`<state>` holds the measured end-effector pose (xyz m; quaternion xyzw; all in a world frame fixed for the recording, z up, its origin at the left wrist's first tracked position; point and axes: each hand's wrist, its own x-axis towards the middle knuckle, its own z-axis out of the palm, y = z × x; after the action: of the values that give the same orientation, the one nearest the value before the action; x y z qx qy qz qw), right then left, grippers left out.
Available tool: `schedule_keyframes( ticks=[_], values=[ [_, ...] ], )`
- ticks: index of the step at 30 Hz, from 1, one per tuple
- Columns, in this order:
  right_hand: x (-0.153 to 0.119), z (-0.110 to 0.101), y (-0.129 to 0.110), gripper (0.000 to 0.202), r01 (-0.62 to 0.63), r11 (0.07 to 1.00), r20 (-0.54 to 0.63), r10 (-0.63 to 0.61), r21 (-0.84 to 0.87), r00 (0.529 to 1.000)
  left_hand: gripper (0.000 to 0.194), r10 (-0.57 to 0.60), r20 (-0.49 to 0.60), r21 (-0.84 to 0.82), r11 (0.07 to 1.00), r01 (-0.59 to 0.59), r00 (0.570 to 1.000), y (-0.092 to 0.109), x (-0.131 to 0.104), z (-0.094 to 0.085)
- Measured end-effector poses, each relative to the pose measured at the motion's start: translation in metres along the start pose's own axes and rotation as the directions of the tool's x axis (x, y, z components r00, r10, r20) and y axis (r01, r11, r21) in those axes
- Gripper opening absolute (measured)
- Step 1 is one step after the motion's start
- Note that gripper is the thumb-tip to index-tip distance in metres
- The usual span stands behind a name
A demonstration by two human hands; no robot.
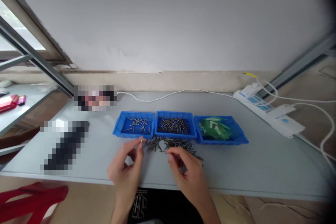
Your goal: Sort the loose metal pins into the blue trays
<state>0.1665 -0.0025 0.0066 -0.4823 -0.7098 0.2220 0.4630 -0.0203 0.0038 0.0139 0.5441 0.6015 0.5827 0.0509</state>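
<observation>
My left hand (127, 164) is closed in a pinch in front of the left blue bin. Between its thumb and forefinger shows the bright end of a small silvery screw (142, 140). My right hand (185, 168) also pinches, with a thin screw (162, 152) sticking out to the left of its fingertips. Just beyond that hand lies a loose pile of mixed screws (181, 143) on the table, partly hidden by my fingers. The left bin (123, 126) holds some silvery screws (139, 123). More, darker and brassy screws (173, 126) fill the middle bin (195, 133).
A right-hand blue bin (240, 136) contains green plastic bags (216, 129). On the grey table (257, 168) stand a white power strip (275, 119) with cables at the right and blurred-out items at the left. A red stool (31, 199) is below the front edge.
</observation>
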Motion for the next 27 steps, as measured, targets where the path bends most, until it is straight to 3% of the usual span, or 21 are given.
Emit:
schedule_keyframes(
  ticks=[2, 6, 10, 14, 18, 27],
  values=[
    [0.000, 0.001, 0.002, 0.015, 0.017, 1.000, 0.004, -0.017, -0.012, 1.000, 0.014, 0.081, -0.062, 0.148, 0.986, -0.072, 0.995, 0.000, 0.021, -0.003],
    [-0.002, 0.007, 0.008, 0.015, 0.085, 0.981, -0.021, -0.090, -0.172, 0.996, 0.023, 0.095, 0.026, 0.243, 0.965, -0.098, 0.995, -0.001, 0.046, -0.006],
    [-0.003, 0.013, 0.010, 0.017, 0.144, 0.907, 0.050, -0.136, -0.396, 0.989, 0.019, 0.084, -0.036, 0.188, 0.979, -0.076, 0.996, -0.004, 0.028, -0.007],
    [-0.002, 0.015, 0.013, 0.022, 0.157, 0.876, 0.088, -0.132, -0.456, 0.987, 0.018, 0.094, 0.138, 0.082, 0.991, -0.106, 0.986, -0.008, 0.003, -0.003],
    [-0.002, 0.014, 0.014, 0.030, 0.192, 0.873, 0.106, -0.161, -0.449, 0.981, 0.023, 0.200, 0.297, -0.005, 0.978, -0.209, 0.934, -0.008, -0.005, 0.003],
    [-0.002, 0.011, 0.011, 0.021, 0.129, 0.923, 0.081, -0.107, -0.363, 0.991, 0.019, 0.337, 0.476, -0.078, 0.936, -0.343, 0.812, -0.001, -0.005, 0.004]
  ],
)
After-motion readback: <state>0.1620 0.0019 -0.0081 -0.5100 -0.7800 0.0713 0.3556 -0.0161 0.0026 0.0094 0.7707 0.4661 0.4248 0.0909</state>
